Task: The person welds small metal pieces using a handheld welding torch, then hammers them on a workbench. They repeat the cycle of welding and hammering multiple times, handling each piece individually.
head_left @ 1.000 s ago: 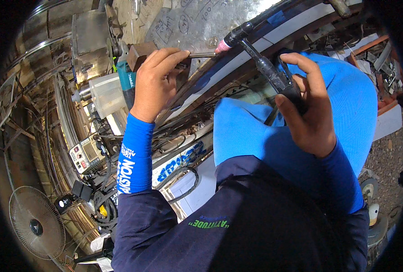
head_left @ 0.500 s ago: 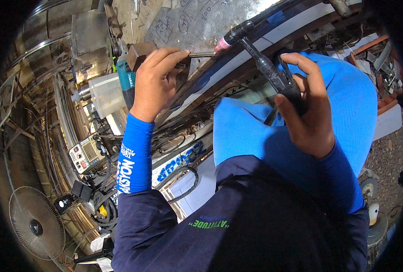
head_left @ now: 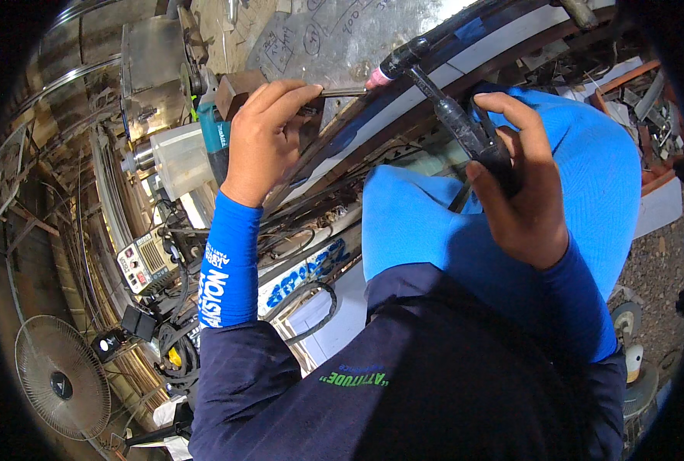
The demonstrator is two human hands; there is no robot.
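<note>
My right hand (head_left: 528,192) is wrapped round the handle of a black TIG welding torch (head_left: 459,119). The torch's pink nozzle (head_left: 379,78) points down and left at the end of a thin metal strip (head_left: 345,92). My left hand (head_left: 263,142) has its fingers closed on the strip's other end, over the edge of the metal-topped bench (head_left: 319,58). Whether the nozzle touches the strip, I cannot tell. Just behind my left hand sit a rusty brown metal block (head_left: 238,88) and a teal power tool (head_left: 214,134).
Blue cloth (head_left: 588,154) covers my lap under the torch. To the left stand a clear plastic container (head_left: 177,163), a welding machine (head_left: 146,261), coiled black cables (head_left: 177,346) and a fan (head_left: 61,384). A bin of metal scraps (head_left: 649,107) lies at the far right.
The torch nozzle has shifted very slightly to the right. My left hand and the strip look almost still.
</note>
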